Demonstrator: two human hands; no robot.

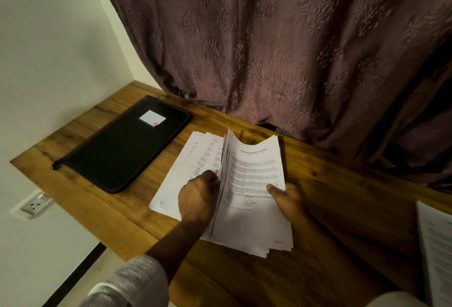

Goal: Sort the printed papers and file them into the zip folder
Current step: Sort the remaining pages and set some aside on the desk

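On desk (342, 204) | left hand (198, 197), right hand (287, 199) grip papers (254, 172) (fanned) | zip folder (122, 146) leftward

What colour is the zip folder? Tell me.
The zip folder is black, with a white label; seen in the head view.

One wide camera on my head looks forward and down, close over my left hand (198, 199) and right hand (287, 200) above the brown wooden worktop (342, 208).

Right frame edge cuts off a blurred second paper pile (437, 248)
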